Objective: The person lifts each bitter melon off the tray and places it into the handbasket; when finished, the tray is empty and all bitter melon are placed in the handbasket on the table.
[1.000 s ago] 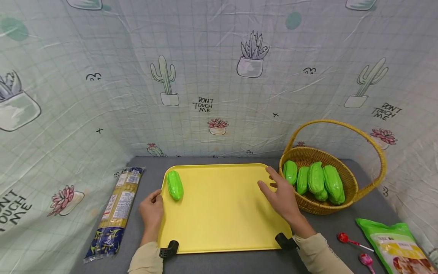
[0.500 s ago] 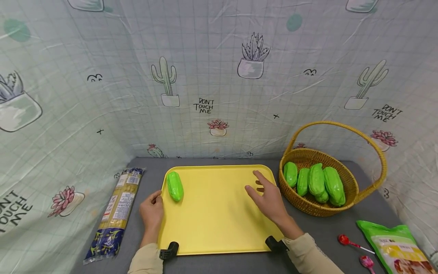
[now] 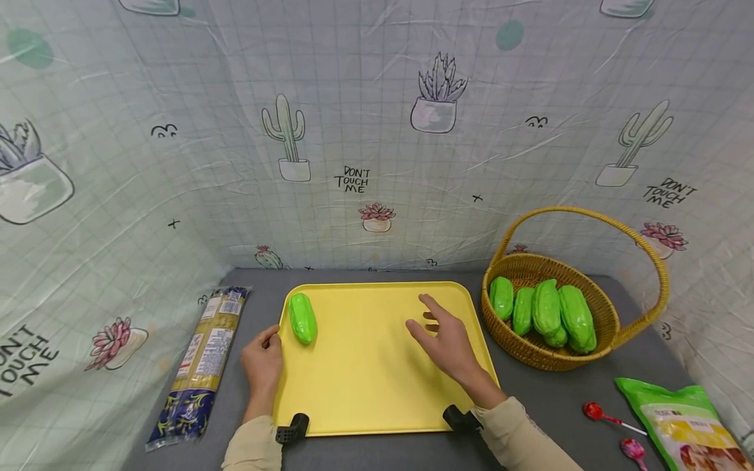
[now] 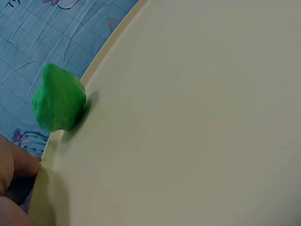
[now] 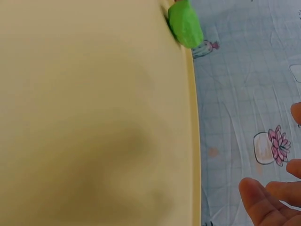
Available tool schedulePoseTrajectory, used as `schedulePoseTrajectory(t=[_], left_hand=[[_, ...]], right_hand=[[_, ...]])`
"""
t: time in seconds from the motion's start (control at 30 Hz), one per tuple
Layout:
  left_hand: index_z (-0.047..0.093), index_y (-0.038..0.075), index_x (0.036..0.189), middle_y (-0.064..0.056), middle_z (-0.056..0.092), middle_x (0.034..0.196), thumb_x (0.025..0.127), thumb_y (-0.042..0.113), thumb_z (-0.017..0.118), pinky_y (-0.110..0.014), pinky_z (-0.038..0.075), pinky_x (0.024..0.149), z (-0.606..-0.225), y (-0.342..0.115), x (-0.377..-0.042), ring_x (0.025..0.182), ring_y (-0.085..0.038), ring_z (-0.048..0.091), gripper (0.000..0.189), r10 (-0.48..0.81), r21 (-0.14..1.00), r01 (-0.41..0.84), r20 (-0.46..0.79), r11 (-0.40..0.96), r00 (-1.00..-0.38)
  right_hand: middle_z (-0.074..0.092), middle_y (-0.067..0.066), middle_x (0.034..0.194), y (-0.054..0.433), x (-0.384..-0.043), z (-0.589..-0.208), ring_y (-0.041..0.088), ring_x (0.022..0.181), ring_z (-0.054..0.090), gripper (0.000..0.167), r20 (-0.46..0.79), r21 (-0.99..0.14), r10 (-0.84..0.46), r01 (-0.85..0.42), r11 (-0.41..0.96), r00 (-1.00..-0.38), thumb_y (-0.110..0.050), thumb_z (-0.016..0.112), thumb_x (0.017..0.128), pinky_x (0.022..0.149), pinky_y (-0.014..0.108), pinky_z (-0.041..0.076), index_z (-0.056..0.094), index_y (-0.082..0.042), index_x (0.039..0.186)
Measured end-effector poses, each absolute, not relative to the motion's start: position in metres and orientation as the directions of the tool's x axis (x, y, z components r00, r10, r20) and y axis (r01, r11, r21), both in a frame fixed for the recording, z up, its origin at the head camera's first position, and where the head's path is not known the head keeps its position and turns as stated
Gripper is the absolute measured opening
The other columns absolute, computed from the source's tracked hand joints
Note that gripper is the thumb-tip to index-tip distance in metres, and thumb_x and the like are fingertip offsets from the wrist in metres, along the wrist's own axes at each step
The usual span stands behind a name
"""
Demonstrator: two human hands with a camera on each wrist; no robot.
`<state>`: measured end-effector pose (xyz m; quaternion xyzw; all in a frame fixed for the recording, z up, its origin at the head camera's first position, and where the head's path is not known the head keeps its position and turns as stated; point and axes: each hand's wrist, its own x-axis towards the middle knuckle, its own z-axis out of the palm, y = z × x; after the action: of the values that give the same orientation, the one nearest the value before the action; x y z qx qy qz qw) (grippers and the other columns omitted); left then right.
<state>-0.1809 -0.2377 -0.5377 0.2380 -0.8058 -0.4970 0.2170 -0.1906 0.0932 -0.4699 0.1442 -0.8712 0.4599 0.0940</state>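
Note:
A yellow rectangular tray (image 3: pixel 353 366) lies on the dark grey table, with one shiny green elongated vegetable-like item (image 3: pixel 303 318) near its far left corner. My left hand (image 3: pixel 262 363) rests beside the tray's left edge, fingers loosely curled; in the left wrist view a fingertip (image 4: pixel 33 164) touches the rim. Over the right part of the tray hovers my right hand (image 3: pixel 449 345), fingers spread apart and holding nothing. In the right wrist view its fingers (image 5: pixel 256 193) appear at the lower right. The green item (image 5: pixel 186 23) also shows there, at the top.
A wicker basket (image 3: pixel 506 340) with a tall handle stands right of the tray, holding several similar green items (image 3: pixel 546 307). Left lies a pack of spaghetti (image 3: pixel 203 360). Two lollipops (image 3: pixel 593 411) and a green snack bag (image 3: pixel 677 412) are front right. Patterned cloth (image 3: pixel 377 144) hangs behind.
My right hand has moved left, away from the basket and further over the tray, fingers still spread. The left hand, the tray and the green item on it have stayed in place.

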Motion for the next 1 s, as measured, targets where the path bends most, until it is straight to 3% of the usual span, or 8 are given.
schedulePoseTrajectory(t=[0.13,0.4,0.7,0.8,1.0], left_hand=[[0.071,-0.005,0.124,-0.029,0.070,0.121,0.103,0.004,0.051,-0.051,0.055,0.088,-0.537,-0.237,-0.181,0.108,-0.042,0.068,0.030,-0.601,0.903,-0.167,0.118,0.396,-0.790],[0.072,-0.004,0.124,-0.029,0.071,0.120,0.103,0.005,0.051,-0.045,0.056,0.084,-0.538,-0.238,-0.182,0.107,-0.041,0.069,0.030,-0.603,0.902,-0.174,0.113,0.396,-0.789],[0.071,-0.004,0.124,-0.029,0.071,0.120,0.103,0.005,0.051,-0.046,0.056,0.085,-0.538,-0.238,-0.182,0.107,-0.040,0.069,0.031,-0.605,0.905,-0.176,0.106,0.388,-0.789],[0.071,-0.005,0.124,-0.028,0.071,0.120,0.103,0.005,0.051,-0.041,0.057,0.083,-0.538,-0.239,-0.182,0.107,-0.040,0.069,0.030,-0.606,0.904,-0.175,0.109,0.391,-0.788],[0.071,-0.004,0.124,-0.028,0.071,0.121,0.103,0.005,0.052,-0.018,0.051,0.073,-0.538,-0.239,-0.181,0.107,-0.040,0.069,0.030,-0.601,0.908,-0.169,0.106,0.384,-0.792]], right_hand=[[0.056,0.017,0.150,0.087,-0.190,-0.471,0.041,0.123,0.065,0.061,0.266,-0.796,-0.176,-0.319,0.514,-0.948,-0.028,0.070,0.098,0.093,0.051,0.059,0.050,-0.009,0.151],[0.056,0.015,0.150,0.073,-0.189,-0.471,0.039,0.121,0.066,0.061,0.234,-0.828,-0.187,-0.296,0.476,-0.954,-0.029,0.072,0.097,0.087,0.043,0.062,0.051,-0.012,0.151],[0.057,0.016,0.149,0.060,-0.191,-0.472,0.039,0.121,0.066,0.059,0.222,-0.842,-0.207,-0.295,0.452,-0.953,-0.027,0.071,0.097,0.087,0.045,0.061,0.051,-0.010,0.150],[0.056,0.017,0.149,0.054,-0.192,-0.472,0.039,0.122,0.066,0.059,0.220,-0.843,-0.222,-0.299,0.446,-0.950,-0.028,0.071,0.097,0.087,0.045,0.061,0.051,-0.010,0.150],[0.057,0.022,0.146,0.044,-0.193,-0.474,0.042,0.122,0.065,0.059,0.209,-0.850,-0.251,-0.303,0.431,-0.945,-0.030,0.070,0.098,0.087,0.048,0.061,0.051,-0.010,0.151]])
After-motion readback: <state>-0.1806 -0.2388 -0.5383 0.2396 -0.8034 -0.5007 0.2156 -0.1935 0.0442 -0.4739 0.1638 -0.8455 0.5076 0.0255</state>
